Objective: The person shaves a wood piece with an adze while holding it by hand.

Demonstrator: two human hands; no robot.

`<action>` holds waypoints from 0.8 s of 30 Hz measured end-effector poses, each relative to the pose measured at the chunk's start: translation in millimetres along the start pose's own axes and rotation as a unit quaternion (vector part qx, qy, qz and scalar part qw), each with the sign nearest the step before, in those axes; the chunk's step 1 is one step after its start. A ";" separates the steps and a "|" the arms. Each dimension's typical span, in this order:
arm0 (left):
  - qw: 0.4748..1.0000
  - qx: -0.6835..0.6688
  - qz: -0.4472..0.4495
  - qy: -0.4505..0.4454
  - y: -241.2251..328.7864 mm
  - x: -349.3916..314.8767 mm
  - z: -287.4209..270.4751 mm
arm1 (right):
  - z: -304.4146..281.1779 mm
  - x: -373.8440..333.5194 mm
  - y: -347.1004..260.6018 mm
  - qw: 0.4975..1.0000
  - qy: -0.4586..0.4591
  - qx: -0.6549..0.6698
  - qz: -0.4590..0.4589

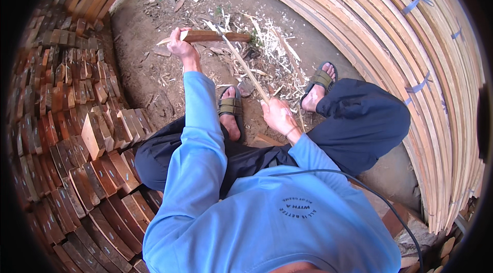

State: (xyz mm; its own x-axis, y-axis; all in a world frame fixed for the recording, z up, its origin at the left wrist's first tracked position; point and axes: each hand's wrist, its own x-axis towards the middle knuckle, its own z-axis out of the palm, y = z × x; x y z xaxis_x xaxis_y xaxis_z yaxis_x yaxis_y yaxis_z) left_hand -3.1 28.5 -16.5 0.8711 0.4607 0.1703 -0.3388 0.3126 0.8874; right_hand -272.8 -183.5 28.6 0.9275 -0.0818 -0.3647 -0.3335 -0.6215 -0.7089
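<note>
My left hand (pixel 182 48) is wrapped round one end of a short reddish-brown wood piece (pixel 205 36). The piece lies roughly level over the ground, with a pale cut face beside my fingers. My right hand (pixel 280 118) grips a long-handled knife (pixel 247 70) by its pale wooden shaft. The shaft runs forward and to the left, and a small grey blade at its far end meets or overlaps the wood piece; whether it bites into the wood cannot be made out.
Pale shavings (pixel 269 42) litter the dirt floor beyond my sandaled feet. Stacked wood blocks (pixel 61 119) rise along the left. Long curved-looking strips of timber (pixel 411 67), tied with blue bands, line the right. A black cable (pixel 354 178) crosses my shirt.
</note>
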 end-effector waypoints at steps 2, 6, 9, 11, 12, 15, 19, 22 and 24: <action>1.000 0.009 -0.001 0.002 0.7 -1.2 -1.8 | 1.5 -0.2 0.2 0.999 0.044 0.024 -0.020; 0.996 0.073 0.048 -0.013 -1.2 -1.1 0.5 | 2.9 -2.2 -2.4 0.982 0.095 0.140 -0.084; 0.999 0.004 -0.027 0.021 -1.4 1.4 3.2 | 3.6 -3.2 -6.6 0.998 0.050 0.029 -0.029; 1.000 0.017 0.012 -0.007 -1.3 3.2 5.0 | 4.0 -5.8 -7.9 0.999 0.038 0.010 -0.010; 0.999 0.035 0.013 0.009 -0.9 1.4 3.7 | 4.5 -5.5 -8.0 0.997 0.049 0.052 -0.033; 0.996 0.070 0.052 -0.023 -1.0 0.9 3.4 | 6.2 -8.7 -5.1 0.983 0.114 0.133 -0.061; 0.997 0.070 0.040 -0.009 -0.7 0.5 -0.8 | 6.1 -2.3 0.5 1.000 0.000 -0.010 0.010; 0.999 0.034 0.005 -0.007 -1.9 1.5 -2.7 | 5.8 -2.3 1.4 0.998 0.059 0.031 -0.008; 0.997 0.058 0.035 -0.024 -2.6 1.3 -3.2 | 4.7 -2.6 0.8 0.992 0.089 0.093 -0.006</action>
State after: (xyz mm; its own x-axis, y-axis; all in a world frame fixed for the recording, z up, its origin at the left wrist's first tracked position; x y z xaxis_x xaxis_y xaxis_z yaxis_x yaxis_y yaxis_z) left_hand -2.2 31.0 -19.9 0.8640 0.4363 0.2512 -0.3578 0.1811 0.9161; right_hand -276.2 -180.1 26.2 0.9411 -0.2212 -0.2557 -0.3326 -0.4701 -0.8175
